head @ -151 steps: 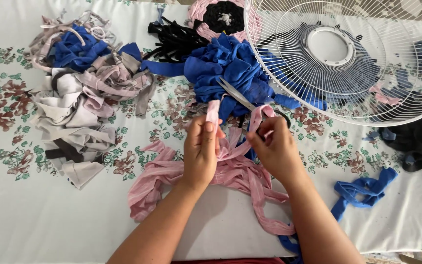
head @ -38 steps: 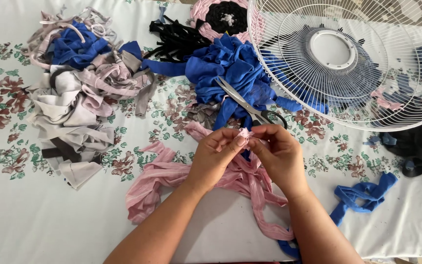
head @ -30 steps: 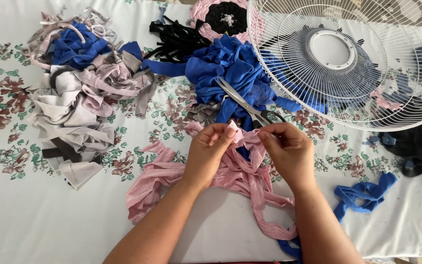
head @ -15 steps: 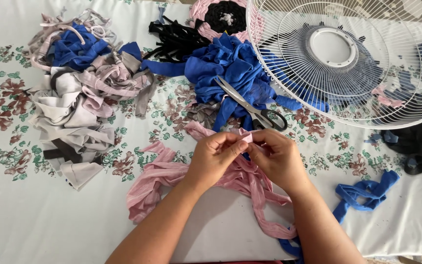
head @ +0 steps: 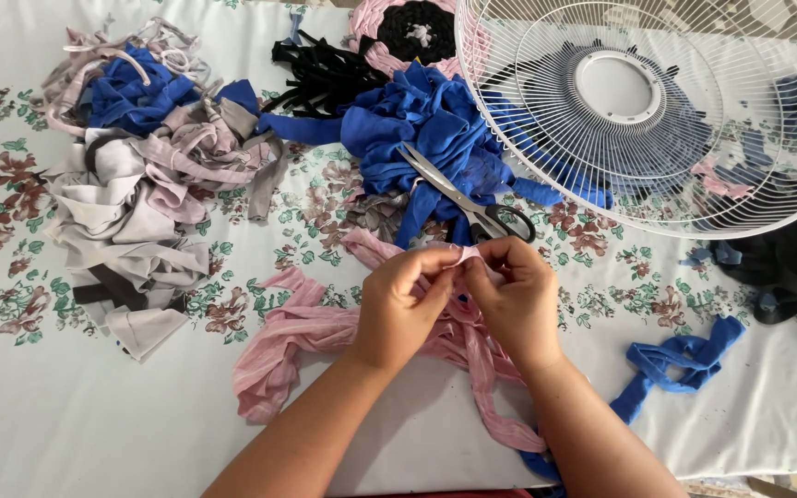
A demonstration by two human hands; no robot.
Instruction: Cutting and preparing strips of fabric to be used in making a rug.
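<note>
Since the frame half a second earlier, both hands have closed in slightly, and the pinched end of the pink fabric strip [head: 466,255] now sits higher between the fingertips. The left hand [head: 401,300] and the right hand [head: 509,295] each grip that end with thumb and fingers, meeting just below the scissors [head: 463,198]. The rest of the strip trails under both hands and loops across the worktop [head: 66,415], which carries a floral cloth. No container is in view; the loose material lies in open heaps. A blue fabric heap [head: 422,129] lies just beyond the hands with the scissors resting on it. A grey and pink scrap pile [head: 140,203] lies well to the left. A white fan guard [head: 638,101] lies at upper right, and a blue strip [head: 680,364] lies to the right of the right forearm.
</note>
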